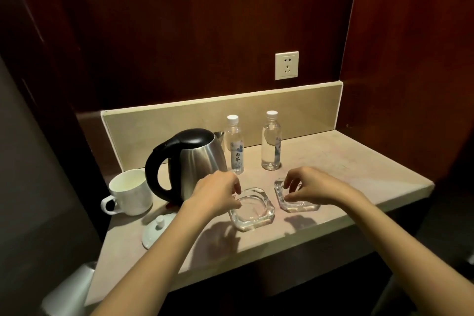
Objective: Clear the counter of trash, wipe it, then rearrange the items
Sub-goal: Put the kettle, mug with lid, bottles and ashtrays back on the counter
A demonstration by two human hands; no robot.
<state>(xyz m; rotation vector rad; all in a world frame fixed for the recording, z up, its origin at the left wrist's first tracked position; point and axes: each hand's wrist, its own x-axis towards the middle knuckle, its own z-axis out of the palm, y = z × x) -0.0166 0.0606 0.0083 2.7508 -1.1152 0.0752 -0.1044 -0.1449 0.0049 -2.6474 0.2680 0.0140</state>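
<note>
Rearranging under way: the left hand [218, 192] pinches the rim of one glass ashtray [252, 209] at the bench [359, 161] front, the right hand [311, 187] another ashtray [295, 200] just beside it. Both look best slid flat with steady grips, glass being slippery. Squarish, mouths upward, neither shows a long axis.

Dim, warm light from above; hand shadows fall toward six o'clock on the counter [333, 161]. Kettle [197, 161] shows glare. Edges bend and darken.
</note>
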